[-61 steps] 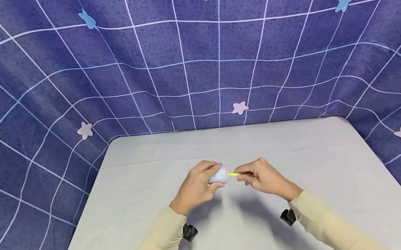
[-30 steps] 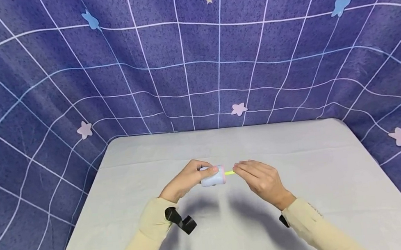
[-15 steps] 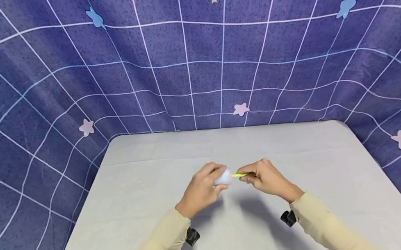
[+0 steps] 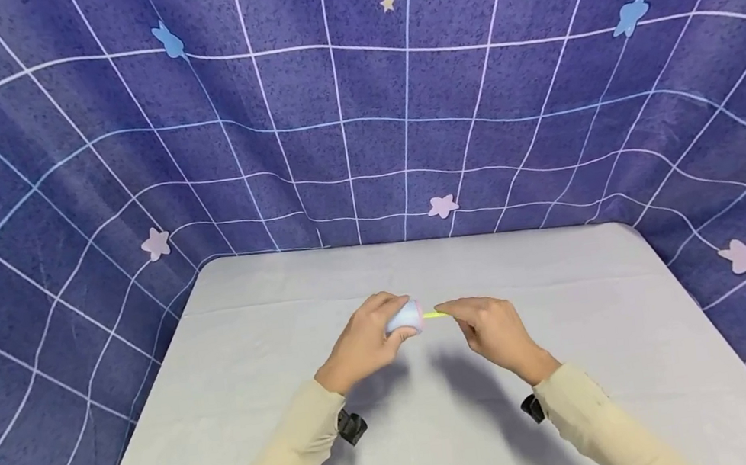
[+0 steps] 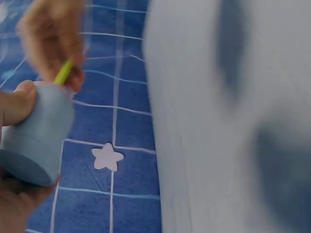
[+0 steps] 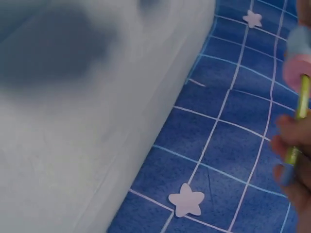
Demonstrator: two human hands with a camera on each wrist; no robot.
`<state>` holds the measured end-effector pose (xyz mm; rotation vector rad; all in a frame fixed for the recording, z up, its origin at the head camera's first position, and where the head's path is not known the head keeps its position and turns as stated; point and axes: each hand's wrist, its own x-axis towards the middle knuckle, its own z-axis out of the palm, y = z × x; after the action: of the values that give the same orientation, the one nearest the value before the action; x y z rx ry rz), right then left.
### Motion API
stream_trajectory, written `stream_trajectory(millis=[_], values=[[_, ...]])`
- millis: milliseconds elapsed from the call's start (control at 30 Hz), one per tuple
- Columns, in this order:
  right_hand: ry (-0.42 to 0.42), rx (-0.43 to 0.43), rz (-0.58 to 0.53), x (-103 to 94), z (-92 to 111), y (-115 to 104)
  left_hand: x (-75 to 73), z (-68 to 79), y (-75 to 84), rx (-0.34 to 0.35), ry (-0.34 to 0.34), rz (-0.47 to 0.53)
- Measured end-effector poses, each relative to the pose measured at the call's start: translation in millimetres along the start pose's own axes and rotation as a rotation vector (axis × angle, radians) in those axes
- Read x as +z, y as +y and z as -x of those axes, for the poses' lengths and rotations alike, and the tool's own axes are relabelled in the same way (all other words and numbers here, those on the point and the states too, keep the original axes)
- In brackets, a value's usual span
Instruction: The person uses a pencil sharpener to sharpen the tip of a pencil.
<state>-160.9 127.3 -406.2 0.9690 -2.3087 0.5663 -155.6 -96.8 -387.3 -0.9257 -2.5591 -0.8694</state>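
Observation:
Raised over the table, my left hand point(image 4: 361, 345) grips a light blue, cylinder-shaped pencil sharpener point(image 4: 403, 316), fingers over the top and thumb beneath. Its pink end point(image 6: 295, 73) faces right, and a yellow-green pencil point(image 4: 433, 315) goes into it. My right hand point(image 4: 495, 332) pinches the pencil near its outer end, fingers lying along it in the head view. A greyish-blue tip point(image 6: 287, 174) sticks out past the fingers in the right wrist view. The left wrist view shows the sharpener's flat blue base point(image 5: 29, 165); the pencil's point is hidden inside.
A table with a pale cloth point(image 4: 270, 298) lies beneath both hands, with their shadows on it. Behind and at the sides hangs a blue-purple curtain point(image 4: 309, 155) with grid lines and stars. Each wrist carries a small black camera point(image 4: 351, 427).
My left hand turns the sharpener back and forth, with the thumb on top one second ago and below now. My right fingers straighten and curl again on the pencil, which stays in the pink end.

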Motion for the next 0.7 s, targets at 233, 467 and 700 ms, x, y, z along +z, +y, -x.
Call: stream_trajectory(millis=[233, 467, 700], values=[[0.293, -0.253, 0.1, 2.6, -0.1, -2.7, -17.4, -11.6, -3.7, -0.36, -0.229, 0.482], [0.431, -0.423, 0.134, 5.3, -3.3, -7.2, -25.0, -12.0, -6.4, -0.63, -0.404, 0.959], [0.373, -0.343, 0.096, 7.1, -2.6, -4.1, -18.0, -12.7, 6.7, -0.422, -0.184, 0.533]])
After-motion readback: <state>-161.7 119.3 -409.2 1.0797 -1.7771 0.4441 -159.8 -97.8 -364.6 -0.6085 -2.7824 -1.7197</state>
